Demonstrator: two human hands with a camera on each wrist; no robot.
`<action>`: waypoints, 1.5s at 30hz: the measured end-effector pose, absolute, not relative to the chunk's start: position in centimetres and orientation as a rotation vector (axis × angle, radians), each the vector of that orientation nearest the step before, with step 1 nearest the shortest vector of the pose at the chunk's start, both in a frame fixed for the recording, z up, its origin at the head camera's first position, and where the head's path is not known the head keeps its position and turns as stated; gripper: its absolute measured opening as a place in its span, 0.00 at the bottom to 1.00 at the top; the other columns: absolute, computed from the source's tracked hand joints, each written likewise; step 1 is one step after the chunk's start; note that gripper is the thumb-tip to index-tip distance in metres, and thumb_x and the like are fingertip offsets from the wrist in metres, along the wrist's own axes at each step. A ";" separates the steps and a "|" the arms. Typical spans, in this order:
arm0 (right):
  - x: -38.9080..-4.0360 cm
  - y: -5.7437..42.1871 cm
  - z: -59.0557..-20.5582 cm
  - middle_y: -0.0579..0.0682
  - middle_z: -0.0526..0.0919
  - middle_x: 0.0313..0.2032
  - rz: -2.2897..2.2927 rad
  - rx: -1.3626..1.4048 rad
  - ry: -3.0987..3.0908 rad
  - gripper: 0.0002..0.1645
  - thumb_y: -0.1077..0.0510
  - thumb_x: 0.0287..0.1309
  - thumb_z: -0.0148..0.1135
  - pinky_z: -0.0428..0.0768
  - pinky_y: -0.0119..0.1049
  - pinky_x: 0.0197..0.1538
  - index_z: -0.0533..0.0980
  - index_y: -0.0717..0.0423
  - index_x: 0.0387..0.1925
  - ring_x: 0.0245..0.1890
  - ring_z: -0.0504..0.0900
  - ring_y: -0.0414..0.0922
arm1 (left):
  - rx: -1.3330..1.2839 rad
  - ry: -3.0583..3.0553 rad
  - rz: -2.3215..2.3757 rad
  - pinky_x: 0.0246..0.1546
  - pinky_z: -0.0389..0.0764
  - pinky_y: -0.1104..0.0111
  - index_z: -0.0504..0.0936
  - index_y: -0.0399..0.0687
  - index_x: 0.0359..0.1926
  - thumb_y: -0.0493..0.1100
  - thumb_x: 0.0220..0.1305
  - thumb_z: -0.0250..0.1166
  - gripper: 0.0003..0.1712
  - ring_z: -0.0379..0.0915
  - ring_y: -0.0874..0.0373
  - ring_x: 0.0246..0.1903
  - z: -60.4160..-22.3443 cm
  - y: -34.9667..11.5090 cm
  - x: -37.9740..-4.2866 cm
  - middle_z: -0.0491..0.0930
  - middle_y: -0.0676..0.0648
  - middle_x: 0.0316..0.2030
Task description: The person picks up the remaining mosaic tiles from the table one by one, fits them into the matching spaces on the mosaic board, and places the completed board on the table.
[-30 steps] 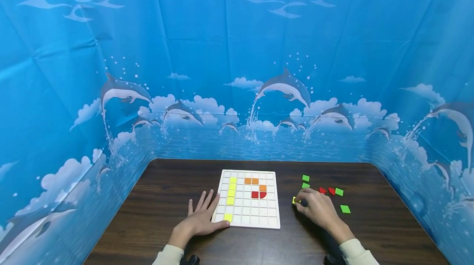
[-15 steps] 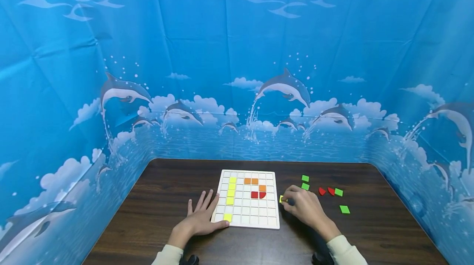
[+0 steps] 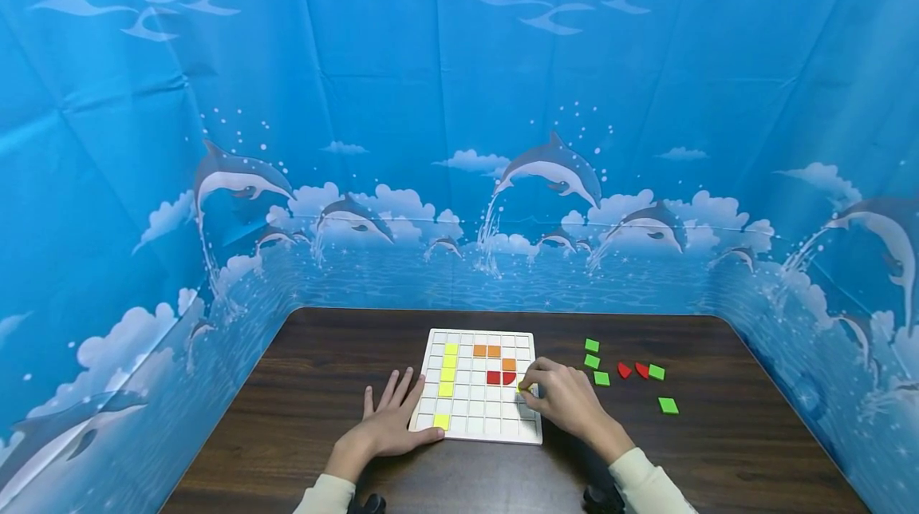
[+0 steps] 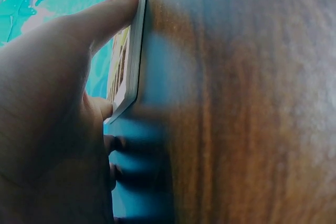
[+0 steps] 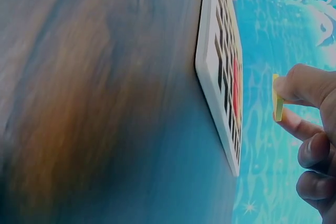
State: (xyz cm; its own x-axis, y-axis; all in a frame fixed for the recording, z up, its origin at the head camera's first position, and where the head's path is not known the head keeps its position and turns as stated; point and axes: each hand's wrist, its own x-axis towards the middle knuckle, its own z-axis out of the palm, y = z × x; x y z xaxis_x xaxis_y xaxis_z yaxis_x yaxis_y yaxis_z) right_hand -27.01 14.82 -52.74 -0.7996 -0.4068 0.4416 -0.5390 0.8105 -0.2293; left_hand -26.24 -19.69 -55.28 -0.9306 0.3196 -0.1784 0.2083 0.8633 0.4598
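The right hand (image 3: 563, 401) pinches a yellow tile (image 5: 277, 98) just above the white board (image 3: 483, 385) (the flat left hand (image 3: 391, 418) holds the board's edge), so next it needs lining up with a square

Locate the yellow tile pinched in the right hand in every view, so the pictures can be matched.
Head: the yellow tile shows at the right hand fingertips, over the right side of the white grid board, low centre.
Left wrist: not in view; only the left hand against the board's edge.
Right wrist: right of centre, edge-on, pinched just off the board's face.
Shared landmark: the white grid board.
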 end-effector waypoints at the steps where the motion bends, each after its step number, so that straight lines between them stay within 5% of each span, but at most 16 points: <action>1: -27.1 14.6 -52.7 0.40 0.88 0.38 0.488 0.722 -2.620 0.05 0.52 0.54 0.82 0.61 0.25 0.20 0.91 0.42 0.32 0.21 0.68 0.29 | 0.401 2.789 0.648 0.73 0.21 0.23 0.47 0.57 0.88 0.85 0.60 0.60 0.67 0.27 0.35 0.86 -55.3 -19.7 -26.2 0.38 0.41 0.87; 10: -27.2 12.8 -52.3 0.40 0.89 0.39 0.495 0.770 -2.648 0.02 0.51 0.58 0.80 0.65 0.24 0.22 0.91 0.41 0.31 0.28 0.82 0.34 | 0.379 2.770 0.665 0.74 0.23 0.24 0.51 0.52 0.87 0.82 0.60 0.64 0.67 0.28 0.36 0.86 -54.1 -19.5 -25.7 0.40 0.39 0.87; 23: -27.4 10.2 -52.4 0.39 0.89 0.39 0.511 0.835 -2.630 0.01 0.52 0.58 0.80 0.67 0.23 0.24 0.91 0.41 0.32 0.29 0.83 0.33 | 0.343 2.787 0.566 0.76 0.30 0.24 0.50 0.54 0.87 0.79 0.63 0.64 0.64 0.32 0.37 0.86 -53.8 -19.3 -25.9 0.42 0.41 0.87; 37: -27.6 7.3 -52.0 0.40 0.90 0.43 0.521 0.938 -2.646 0.05 0.47 0.63 0.77 0.75 0.27 0.28 0.92 0.42 0.35 0.33 0.85 0.33 | 0.386 2.788 0.650 0.73 0.25 0.23 0.52 0.51 0.86 0.82 0.60 0.63 0.67 0.31 0.35 0.86 -54.3 -19.5 -25.8 0.42 0.38 0.87; 45: -27.7 5.9 -52.0 0.39 0.90 0.42 0.505 0.985 -2.632 0.04 0.48 0.63 0.77 0.69 0.23 0.27 0.92 0.40 0.37 0.32 0.84 0.32 | 0.388 2.799 0.650 0.74 0.25 0.23 0.52 0.52 0.87 0.81 0.62 0.62 0.65 0.31 0.36 0.86 -54.5 -19.4 -25.8 0.42 0.39 0.87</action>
